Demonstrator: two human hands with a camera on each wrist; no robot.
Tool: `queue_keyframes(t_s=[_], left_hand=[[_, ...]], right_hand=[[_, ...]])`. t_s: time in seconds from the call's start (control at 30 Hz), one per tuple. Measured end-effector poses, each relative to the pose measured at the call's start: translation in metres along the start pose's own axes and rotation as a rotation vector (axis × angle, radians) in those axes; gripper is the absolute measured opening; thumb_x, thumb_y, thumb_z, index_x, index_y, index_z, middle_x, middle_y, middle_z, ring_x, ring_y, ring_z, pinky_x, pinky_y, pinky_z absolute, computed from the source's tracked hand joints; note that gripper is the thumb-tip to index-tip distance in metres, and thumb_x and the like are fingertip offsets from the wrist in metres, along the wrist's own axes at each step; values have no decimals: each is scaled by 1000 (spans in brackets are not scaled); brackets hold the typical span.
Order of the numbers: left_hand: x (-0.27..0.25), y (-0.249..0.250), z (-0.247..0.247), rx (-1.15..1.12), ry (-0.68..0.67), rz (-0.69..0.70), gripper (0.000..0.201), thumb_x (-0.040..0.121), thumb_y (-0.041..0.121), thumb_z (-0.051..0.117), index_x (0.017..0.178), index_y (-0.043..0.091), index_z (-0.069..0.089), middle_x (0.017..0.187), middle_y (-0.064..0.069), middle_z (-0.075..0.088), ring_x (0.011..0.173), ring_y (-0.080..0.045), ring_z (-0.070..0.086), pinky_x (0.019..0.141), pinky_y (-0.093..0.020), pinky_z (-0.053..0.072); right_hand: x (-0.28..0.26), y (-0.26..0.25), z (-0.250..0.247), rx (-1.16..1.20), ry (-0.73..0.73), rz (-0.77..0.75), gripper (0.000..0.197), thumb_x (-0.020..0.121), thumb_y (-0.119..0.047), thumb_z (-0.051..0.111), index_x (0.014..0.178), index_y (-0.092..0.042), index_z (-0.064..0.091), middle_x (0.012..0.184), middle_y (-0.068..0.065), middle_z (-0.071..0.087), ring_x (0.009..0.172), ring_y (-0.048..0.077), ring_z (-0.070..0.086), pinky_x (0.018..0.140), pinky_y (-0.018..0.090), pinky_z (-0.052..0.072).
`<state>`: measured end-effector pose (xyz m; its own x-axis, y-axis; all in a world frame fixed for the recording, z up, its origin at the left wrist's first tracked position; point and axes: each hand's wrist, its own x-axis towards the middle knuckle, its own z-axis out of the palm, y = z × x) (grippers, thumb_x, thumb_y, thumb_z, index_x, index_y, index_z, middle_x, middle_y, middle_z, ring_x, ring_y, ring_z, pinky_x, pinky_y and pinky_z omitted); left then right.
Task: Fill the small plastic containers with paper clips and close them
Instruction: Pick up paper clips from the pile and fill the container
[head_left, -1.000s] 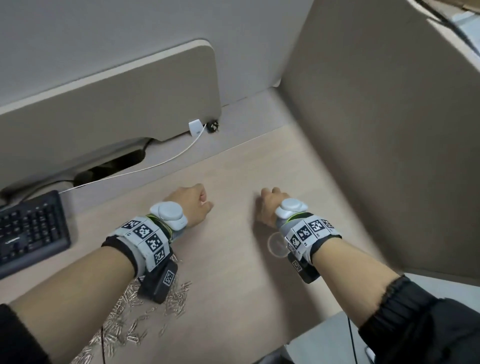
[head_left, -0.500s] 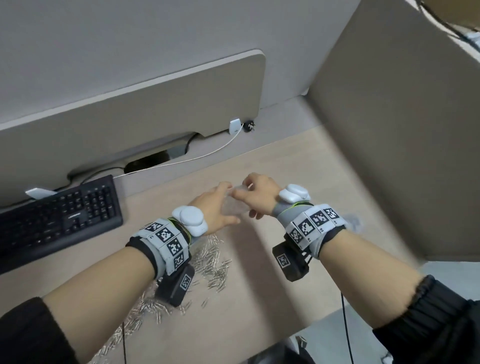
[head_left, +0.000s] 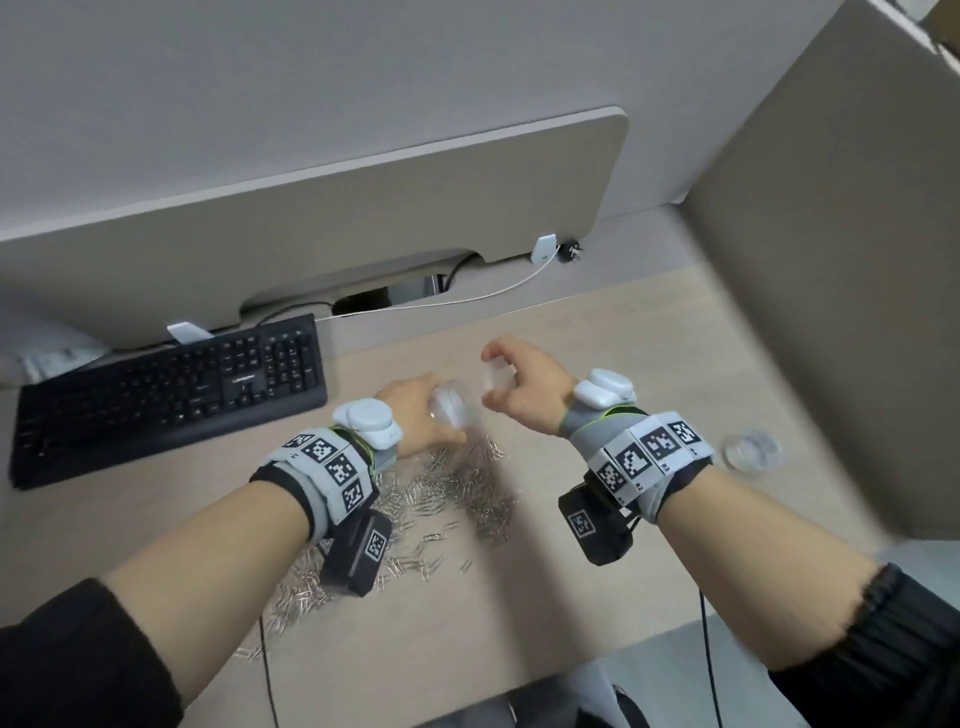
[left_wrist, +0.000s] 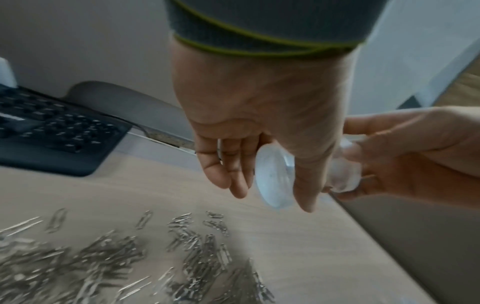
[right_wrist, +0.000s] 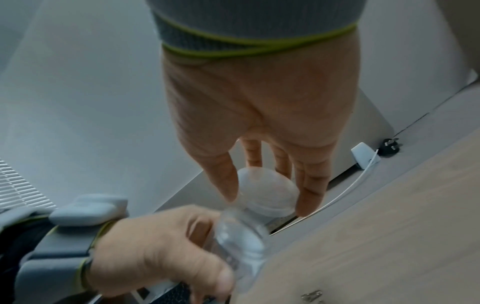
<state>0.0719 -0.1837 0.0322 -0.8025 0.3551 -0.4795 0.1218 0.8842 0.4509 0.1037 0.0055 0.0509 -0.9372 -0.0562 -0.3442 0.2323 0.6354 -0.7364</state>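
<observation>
My left hand (head_left: 436, 415) grips a small clear plastic container (head_left: 451, 408) just above the desk, fingers and thumb round its body (left_wrist: 272, 176). My right hand (head_left: 491, 376) pinches a translucent lid (head_left: 493, 382) by its rim, right next to the container's mouth. In the right wrist view the lid (right_wrist: 267, 190) sits between thumb and fingers, with the container (right_wrist: 239, 244) below it in the left hand. A heap of silver paper clips (head_left: 457, 488) lies on the wooden desk under the left wrist. A second clear container (head_left: 748, 452) stands to the right of my right wrist.
A black keyboard (head_left: 171, 395) lies at the left rear. A white cable (head_left: 467, 300) runs along the back to a plug by the rear panel. A tall beige divider (head_left: 831, 312) walls off the right side. The desk's front edge (head_left: 519, 691) is near my forearms.
Both hands rose from the desk and met on a container. The right hand now holds the lid a little apart from the container in the left. The head view swung left.
</observation>
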Motion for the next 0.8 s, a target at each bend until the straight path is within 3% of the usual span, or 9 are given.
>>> queue_keyframes(t_s=[0.1, 0.13, 0.2, 0.27, 0.37, 0.5, 0.63, 0.7, 0.8], left_hand=[[-4, -16, 1, -31, 59, -86, 75, 75, 43, 80, 138, 21, 47, 119, -3, 63, 98, -24, 60, 70, -25, 39], [-6, -18, 1, -62, 73, -107, 79, 77, 41, 79, 143, 21, 42, 124, -4, 61, 94, -23, 60, 66, -25, 40], [-8, -21, 4, -159, 105, -141, 81, 77, 34, 80, 145, 21, 37, 125, -3, 59, 77, -18, 56, 54, -24, 39], [-13, -24, 6, -224, 158, -171, 80, 75, 32, 81, 141, 21, 36, 121, 0, 57, 67, -13, 55, 48, -23, 39], [-15, -32, 13, -279, 223, -236, 79, 72, 34, 84, 134, 20, 38, 116, 5, 54, 71, -10, 57, 49, -21, 41], [-19, -50, 18, -380, 296, -282, 70, 76, 36, 81, 132, 20, 41, 112, 10, 53, 68, -2, 55, 45, -10, 41], [-27, -74, 22, -335, 292, -301, 78, 65, 69, 74, 128, 30, 50, 114, 6, 63, 86, -14, 66, 74, -33, 59], [-31, -77, 22, -315, 316, -310, 72, 67, 60, 77, 128, 29, 53, 114, 3, 59, 93, -19, 64, 84, -36, 56], [-36, -83, 18, -322, 340, -335, 67, 74, 42, 80, 131, 20, 51, 112, 0, 51, 97, -23, 58, 83, -33, 49]], right_hand=[[3, 17, -12, -1, 77, 83, 37, 80, -21, 72, 107, -15, 48, 101, 7, 57, 81, 23, 50, 70, 25, 34], [5, 25, -13, -39, 80, 119, 34, 80, -24, 72, 101, -14, 46, 96, 7, 56, 80, 25, 50, 68, 27, 34], [10, 44, -11, -196, 66, 184, 30, 82, -29, 68, 93, -13, 46, 92, 8, 56, 79, 26, 50, 66, 29, 34], [16, 69, -3, -392, -8, 235, 28, 87, -36, 62, 96, -12, 50, 101, 11, 57, 80, 26, 49, 68, 30, 36], [27, 99, 9, -603, -131, 300, 44, 89, -53, 47, 111, -15, 54, 111, 8, 49, 89, 31, 57, 80, 39, 50], [32, 116, 25, -711, -74, 274, 48, 93, -52, 39, 116, -13, 54, 113, 11, 49, 105, 32, 56, 88, 44, 51], [35, 113, 38, -760, -79, 245, 43, 95, -45, 41, 118, -10, 52, 116, 12, 50, 109, 33, 52, 84, 41, 45], [37, 107, 39, -760, -90, 226, 42, 92, -41, 49, 120, -10, 50, 119, 13, 49, 111, 33, 50, 83, 41, 44], [36, 91, 47, -705, -114, 195, 45, 89, -43, 56, 118, -10, 48, 118, 14, 50, 104, 35, 55, 80, 40, 46]])
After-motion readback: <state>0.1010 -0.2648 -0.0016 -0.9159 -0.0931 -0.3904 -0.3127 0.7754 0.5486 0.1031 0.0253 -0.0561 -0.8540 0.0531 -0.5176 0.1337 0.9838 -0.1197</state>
